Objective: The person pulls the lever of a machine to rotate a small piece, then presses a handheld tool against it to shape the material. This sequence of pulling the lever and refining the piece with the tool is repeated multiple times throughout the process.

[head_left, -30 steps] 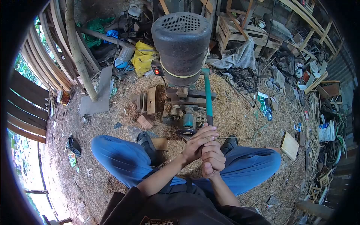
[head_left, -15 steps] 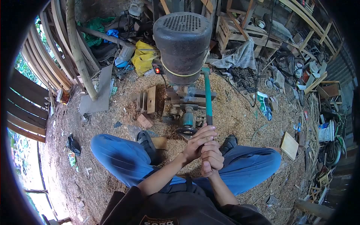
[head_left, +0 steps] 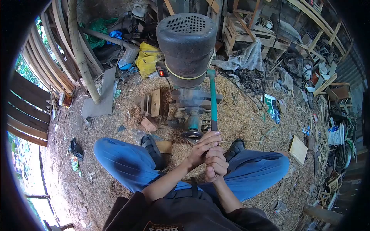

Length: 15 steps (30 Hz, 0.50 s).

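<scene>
A tall machine with a dark grey motor housing (head_left: 187, 44) stands in front of me on a sawdust floor. Its green lever (head_left: 213, 98) runs down from the motor toward me. My left hand (head_left: 202, 148) and my right hand (head_left: 216, 164) are both closed around the lever's black lower end, the left above the right. A thin stick (head_left: 246, 141) pokes out to the right from my hands. Below the motor sits a teal spindle part (head_left: 193, 124) with a dark ring under it, and the wooden piece above it looks blurred. My knees in blue trousers (head_left: 123, 161) flank the machine.
Wooden blocks (head_left: 152, 104) lie left of the machine base. A yellow bag (head_left: 146, 59) and a thick pole (head_left: 81, 54) are behind to the left. Wooden crates (head_left: 250, 32) and scrap fill the back and right side. A small board (head_left: 298, 149) lies by my right knee.
My hands and the lever's lower end have shifted slightly down toward me. The wooden piece under the motor now looks blurred.
</scene>
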### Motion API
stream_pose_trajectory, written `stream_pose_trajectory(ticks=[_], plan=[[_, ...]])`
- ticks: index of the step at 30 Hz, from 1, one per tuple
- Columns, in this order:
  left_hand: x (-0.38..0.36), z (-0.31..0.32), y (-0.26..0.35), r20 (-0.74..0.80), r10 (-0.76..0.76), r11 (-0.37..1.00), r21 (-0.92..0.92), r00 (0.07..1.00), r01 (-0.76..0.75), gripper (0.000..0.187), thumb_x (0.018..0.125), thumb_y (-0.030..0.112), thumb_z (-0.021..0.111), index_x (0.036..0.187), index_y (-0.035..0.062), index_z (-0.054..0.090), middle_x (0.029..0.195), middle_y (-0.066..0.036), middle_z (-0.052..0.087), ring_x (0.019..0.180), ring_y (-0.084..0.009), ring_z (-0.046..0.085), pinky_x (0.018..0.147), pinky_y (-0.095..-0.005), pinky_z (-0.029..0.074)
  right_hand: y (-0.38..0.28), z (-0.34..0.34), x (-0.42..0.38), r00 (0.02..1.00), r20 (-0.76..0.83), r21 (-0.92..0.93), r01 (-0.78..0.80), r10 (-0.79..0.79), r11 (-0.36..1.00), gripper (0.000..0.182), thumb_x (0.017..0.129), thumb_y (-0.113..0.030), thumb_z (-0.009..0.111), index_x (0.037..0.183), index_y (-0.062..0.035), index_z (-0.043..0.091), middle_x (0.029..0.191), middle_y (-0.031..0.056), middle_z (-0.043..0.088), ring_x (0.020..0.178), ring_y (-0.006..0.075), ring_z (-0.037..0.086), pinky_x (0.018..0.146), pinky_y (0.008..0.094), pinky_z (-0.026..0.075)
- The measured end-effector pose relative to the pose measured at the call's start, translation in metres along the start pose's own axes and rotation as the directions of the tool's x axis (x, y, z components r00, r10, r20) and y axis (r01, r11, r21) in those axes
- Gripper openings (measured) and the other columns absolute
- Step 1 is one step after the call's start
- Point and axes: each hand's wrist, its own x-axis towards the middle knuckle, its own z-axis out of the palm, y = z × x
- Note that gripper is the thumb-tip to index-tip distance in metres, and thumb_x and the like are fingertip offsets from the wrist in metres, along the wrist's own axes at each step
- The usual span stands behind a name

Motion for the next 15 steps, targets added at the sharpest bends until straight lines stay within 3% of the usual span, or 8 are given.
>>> stream_pose_trajectory(ticks=[15], plan=[[-0.008, 0.002, -0.002, -0.013, -0.014, 0.999, -0.029, 1.000, 0.014, 0.044, 0.091, 0.008, 0.067, 0.131, 0.0117, 0.049, 0.133, -0.013, 0.061, 0.132, -0.0393, 0.052, 0.114, -0.0588, 0.035, 0.004, -0.002, -0.014, 1.000, 0.004, -0.037, -0.008, 0.008, 0.999, 0.027, 0.083, -0.014, 0.058, 0.061, 0.0016, 0.056, 0.062, 0.0100, 0.057, 0.070, 0.0281, 0.062, 0.081, 0.0459, 0.052]])
